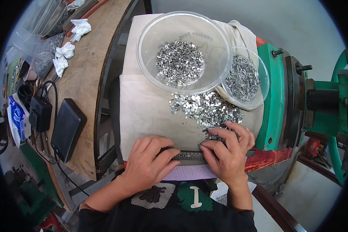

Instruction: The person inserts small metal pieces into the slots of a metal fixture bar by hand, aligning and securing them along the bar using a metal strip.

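Observation:
A narrow dark metal strip (189,155) with a row of close-set slots or teeth lies across the near edge of the beige cloth. Around its left end, my left hand (149,160) is closed, thumb and fingers on either side. My right hand (230,154) bends over the strip's right part, thumb and index fingertip pressed together; whatever is between them is too small or hidden to name. Its other fingers reach the edge of a loose pile of small shiny flat metal pieces (207,110).
Behind the pile stand a large clear plastic tub (143,63) of small metal parts and a smaller clear bowl (265,77) of metal pins. A green machine (268,116) borders the right. On the left, a wooden table (92,58) carries a black flat case (68,129), cables and tissues.

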The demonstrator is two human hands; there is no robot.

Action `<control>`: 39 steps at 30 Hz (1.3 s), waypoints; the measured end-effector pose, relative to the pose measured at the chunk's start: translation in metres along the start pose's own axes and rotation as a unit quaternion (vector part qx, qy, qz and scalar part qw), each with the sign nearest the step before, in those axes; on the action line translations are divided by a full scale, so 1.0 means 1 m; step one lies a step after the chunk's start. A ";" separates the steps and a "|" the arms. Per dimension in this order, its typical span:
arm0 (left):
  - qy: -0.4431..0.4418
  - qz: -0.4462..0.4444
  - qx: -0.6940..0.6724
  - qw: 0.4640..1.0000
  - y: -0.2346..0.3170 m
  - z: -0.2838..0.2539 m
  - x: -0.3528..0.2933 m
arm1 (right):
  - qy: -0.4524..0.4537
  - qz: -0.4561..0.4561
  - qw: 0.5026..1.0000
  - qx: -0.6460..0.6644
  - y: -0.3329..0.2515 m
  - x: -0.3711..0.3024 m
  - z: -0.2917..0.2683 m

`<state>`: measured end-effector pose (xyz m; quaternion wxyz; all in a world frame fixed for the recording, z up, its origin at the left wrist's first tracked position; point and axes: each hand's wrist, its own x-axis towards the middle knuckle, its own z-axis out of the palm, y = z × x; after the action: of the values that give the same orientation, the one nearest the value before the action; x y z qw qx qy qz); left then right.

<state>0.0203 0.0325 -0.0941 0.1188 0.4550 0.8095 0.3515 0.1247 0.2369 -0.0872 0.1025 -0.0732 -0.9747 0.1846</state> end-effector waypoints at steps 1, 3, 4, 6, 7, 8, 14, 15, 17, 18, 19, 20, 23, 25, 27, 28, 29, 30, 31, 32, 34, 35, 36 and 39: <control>0.005 0.004 -0.010 1.000 0.000 0.001 0.001 | 0.000 0.001 1.000 -0.001 0.000 0.000 0.000; 0.009 0.009 -0.021 1.000 0.001 0.003 0.002 | 0.027 -0.007 1.000 0.010 0.000 -0.004 0.000; 0.009 0.017 -0.024 1.000 0.001 0.005 0.002 | 0.027 -0.007 1.000 0.009 -0.001 -0.006 -0.001; 0.009 0.025 -0.026 0.999 0.002 0.007 0.003 | 0.056 -0.012 0.998 0.026 -0.005 -0.012 -0.003; 0.015 0.028 -0.026 0.999 0.003 0.009 0.005 | 0.056 -0.012 0.998 0.025 -0.006 -0.015 -0.003; 0.022 0.031 -0.027 0.999 0.003 0.010 0.006 | 0.045 -0.020 0.998 0.027 -0.007 -0.018 0.000; 0.008 0.048 -0.030 0.998 0.009 0.019 0.012 | 0.036 0.009 0.998 0.049 0.000 -0.021 -0.001; 0.006 0.059 -0.040 0.997 0.008 0.019 0.011 | 0.047 0.007 0.998 0.051 0.001 -0.017 0.003; 0.014 0.047 -0.020 0.999 0.006 0.021 0.011 | 0.066 0.009 0.997 0.045 0.007 -0.010 0.009; 0.012 0.041 -0.018 0.999 0.007 0.021 0.011 | 0.074 0.008 0.996 0.045 0.007 -0.005 0.014; 0.013 0.053 -0.029 0.998 0.012 0.016 0.010 | 0.075 -0.003 0.996 0.048 0.004 0.001 0.015; 0.013 0.043 -0.016 0.999 0.012 0.016 0.010 | 0.076 -0.003 0.996 0.038 0.003 0.004 0.018; 0.010 0.043 -0.010 0.999 0.009 0.022 0.013 | 0.078 0.003 0.997 0.016 0.003 0.010 0.020; 0.010 0.042 -0.003 0.999 0.008 0.022 0.016 | 0.080 0.000 0.997 0.018 0.003 0.014 0.018; 0.004 0.048 -0.007 0.999 0.006 0.022 0.016 | 0.076 -0.005 0.997 0.005 0.000 0.019 0.020; 0.012 0.051 -0.013 0.999 0.007 0.023 0.015 | 0.080 -0.018 0.996 0.024 -0.001 0.020 0.021; 0.021 0.051 -0.015 0.998 0.008 0.025 0.015 | 0.069 -0.017 0.997 0.003 -0.001 0.019 0.019; 0.030 0.062 -0.004 0.998 0.009 0.023 0.010 | 0.062 -0.032 0.998 0.001 -0.003 0.021 0.022; 0.039 0.073 0.013 0.996 0.007 0.021 0.006 | 0.058 -0.037 0.998 0.001 -0.006 0.021 0.021; 0.047 0.065 0.004 0.997 0.007 0.025 0.000 | 0.066 -0.042 0.997 0.000 -0.008 0.018 0.018; 0.063 0.079 -0.004 0.995 0.010 0.035 -0.002 | 0.059 -0.020 0.998 -0.002 -0.005 0.004 0.001; 0.073 0.099 -0.002 0.992 0.010 0.038 0.003 | 0.080 -0.005 0.997 -0.002 0.000 -0.004 -0.004; 0.071 0.103 -0.004 0.992 0.011 0.040 0.005 | 0.095 -0.020 0.995 -0.014 0.009 -0.015 -0.006; 0.107 0.098 0.007 0.989 0.015 0.041 0.003 | 0.132 -0.086 0.987 0.018 0.010 -0.021 -0.007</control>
<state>0.0496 0.0588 -0.1129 -0.0067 0.4930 0.7713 0.4024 0.1478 0.2445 -0.0881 0.2466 -0.0113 -0.9519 0.1814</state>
